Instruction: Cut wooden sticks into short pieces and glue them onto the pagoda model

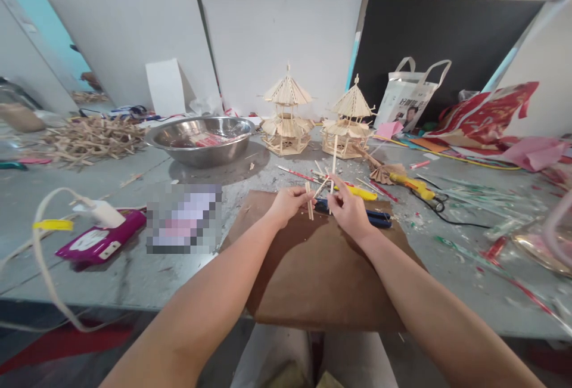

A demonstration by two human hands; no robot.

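Note:
My left hand (290,204) is closed on a few short wooden sticks (310,202), pinched between thumb and fingers. A longer wooden stick (334,164) stands nearly upright in my right hand (351,206), whose fingers are closed round its lower part. Between the two hands a thin stick slants across; which hand carries it I cannot tell. Both hands are above the far part of a brown board (326,281). Blue-handled pliers (379,218) lie beneath my right hand, partly hidden by it. A yellow-handled tool (364,192) lies just beyond.
Two stick-built pagoda models (286,117) stand at the back. To the left are a steel basin (201,143), a heap of sticks (92,140), a blurred-out flat object (184,218) and a purple power strip (102,238). A yellow glue gun (413,185) with a black cord lies right.

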